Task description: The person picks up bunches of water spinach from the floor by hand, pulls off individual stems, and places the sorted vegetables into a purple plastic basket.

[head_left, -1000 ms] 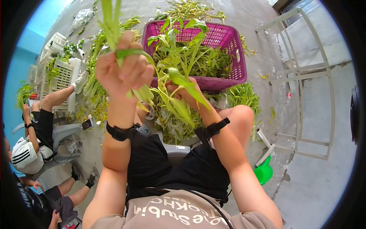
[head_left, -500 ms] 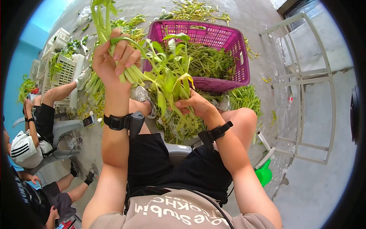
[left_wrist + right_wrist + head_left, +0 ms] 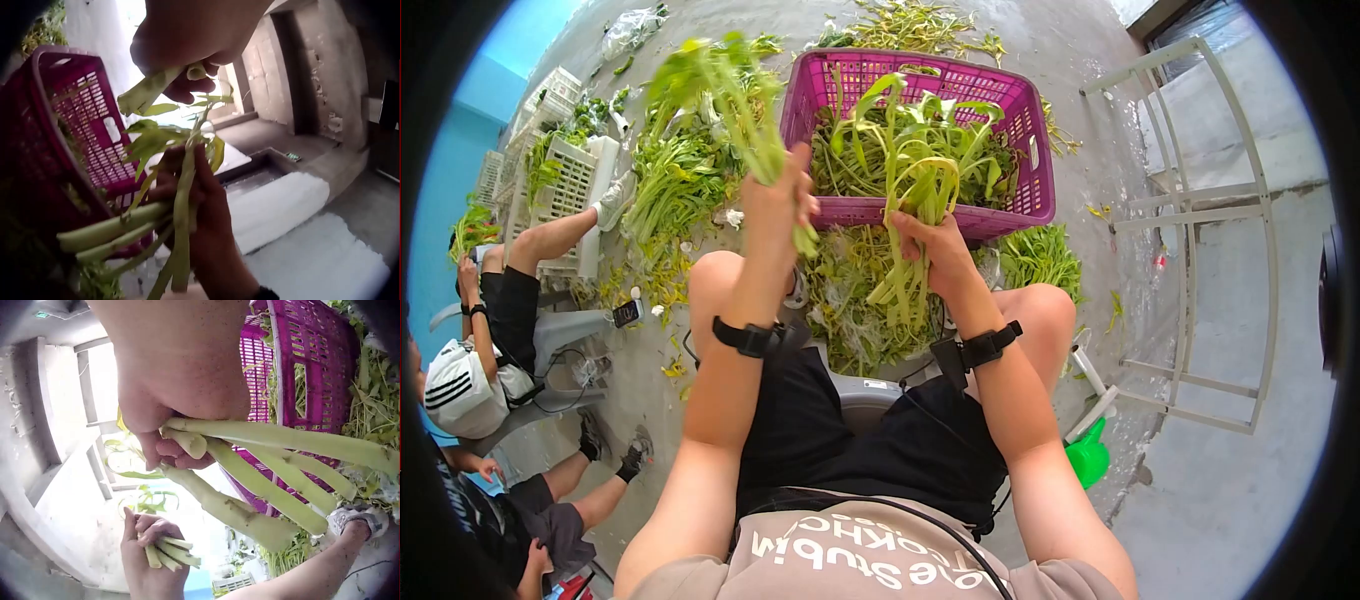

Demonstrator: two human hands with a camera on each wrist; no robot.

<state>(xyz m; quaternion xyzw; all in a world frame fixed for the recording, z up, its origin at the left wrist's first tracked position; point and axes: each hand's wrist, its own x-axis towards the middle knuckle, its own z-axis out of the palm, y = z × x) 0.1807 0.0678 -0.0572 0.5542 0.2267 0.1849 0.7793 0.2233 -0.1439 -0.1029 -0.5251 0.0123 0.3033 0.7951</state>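
Observation:
My left hand (image 3: 778,205) grips a bunch of leafy greens (image 3: 745,120) by its pale stalks, leaves pointing up and left, slightly blurred in the head view. To its right, my right hand (image 3: 935,250) holds a second bunch of greens (image 3: 925,185), its drooping leaves partly yellow. Below that hand, thick cut stalk ends (image 3: 262,481) fan out in the right wrist view. Both hands are close to the near rim of a purple plastic basket (image 3: 990,218), which contains more greens (image 3: 855,150). In the left wrist view the stalk ends (image 3: 150,90) stick out under my left hand.
Loose greens (image 3: 675,190) are piled on the floor left of the basket, others (image 3: 1040,262) lie at its right. Trimmings and clear plastic (image 3: 850,300) lie before my stool. A metal frame (image 3: 1185,210) and a green plastic vessel (image 3: 1088,455) are at right; people sit at left.
My left hand has moved right and toward me with its bunch. My right hand has shifted slightly up and right, and its bunch now stands apart from the left one, leaves over the basket.

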